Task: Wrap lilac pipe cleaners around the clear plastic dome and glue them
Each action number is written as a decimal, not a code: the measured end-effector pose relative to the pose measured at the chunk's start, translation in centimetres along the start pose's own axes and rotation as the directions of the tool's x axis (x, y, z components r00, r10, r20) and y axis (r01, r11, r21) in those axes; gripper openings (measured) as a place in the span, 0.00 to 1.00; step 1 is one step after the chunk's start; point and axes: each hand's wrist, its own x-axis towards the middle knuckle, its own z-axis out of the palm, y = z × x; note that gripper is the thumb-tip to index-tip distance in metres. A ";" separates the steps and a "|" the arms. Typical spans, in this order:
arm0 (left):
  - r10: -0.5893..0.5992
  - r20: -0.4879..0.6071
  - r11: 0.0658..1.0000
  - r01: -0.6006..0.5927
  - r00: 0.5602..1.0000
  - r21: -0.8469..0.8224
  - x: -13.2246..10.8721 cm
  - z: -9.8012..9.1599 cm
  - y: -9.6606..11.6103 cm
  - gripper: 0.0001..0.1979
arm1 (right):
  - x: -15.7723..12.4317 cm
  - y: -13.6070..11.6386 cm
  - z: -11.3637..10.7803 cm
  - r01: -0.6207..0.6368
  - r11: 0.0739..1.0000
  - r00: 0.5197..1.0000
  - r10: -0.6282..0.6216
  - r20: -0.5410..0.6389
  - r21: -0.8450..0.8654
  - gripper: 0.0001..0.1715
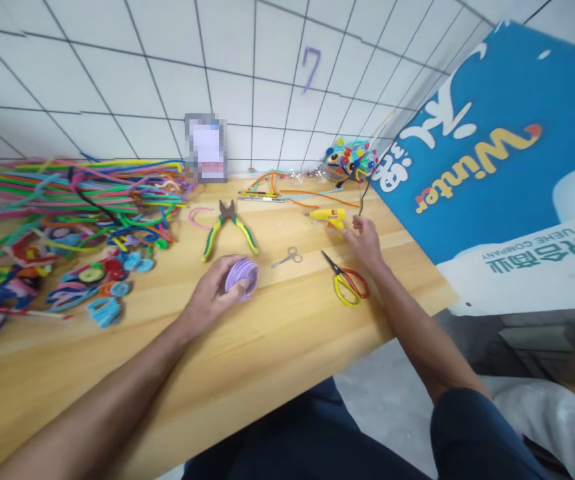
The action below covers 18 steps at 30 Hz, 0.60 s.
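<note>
My left hand (215,293) is closed around a small ring-shaped coil of lilac fuzzy pipe cleaner (242,277), with the thumb over its near rim. Its round opening faces right. My right hand (365,240) is at the handle end of a yellow glue gun (326,215), fingers curled and thumb by the handle; part of the grip is hidden. The gun lies on its side, nozzle pointing left, a black cord rising behind the hand. Between my hands lie small metal scissors (289,257) and larger scissors (345,280) with red and yellow handles.
Green-and-yellow pliers (227,230) lie spread behind my left hand. Colourful pipe cleaners (67,193) and finished loops crowd the left of the wooden table (207,393). A bag of colourful bits (351,160) stands at the back right, beside a blue printed board (497,120).
</note>
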 end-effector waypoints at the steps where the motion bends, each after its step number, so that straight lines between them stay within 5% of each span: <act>1: 0.013 -0.008 1.000 -0.013 1.000 0.001 0.1 0.1 0.0 0.26 | -1.0 -0.8 -0.3 -0.006 1.000 0.999 0.007 -0.036 0.014 0.31; 5: 0.074 -0.029 0.997 -0.073 0.997 0.015 0.4 0.5 0.1 0.25 | -5.5 -6.4 0.6 0.112 0.981 0.993 -0.115 0.013 0.155 0.25; 11: 0.141 -0.047 0.990 -0.139 0.989 0.027 0.4 0.9 -0.3 0.24 | -10.0 -16.2 5.7 0.274 0.886 0.934 -0.338 0.117 0.374 0.23; 18: 0.192 -0.027 0.981 -0.191 0.981 0.041 0.3 0.9 -0.5 0.22 | -11.5 -15.5 8.5 0.270 0.829 0.927 -0.361 0.100 0.490 0.27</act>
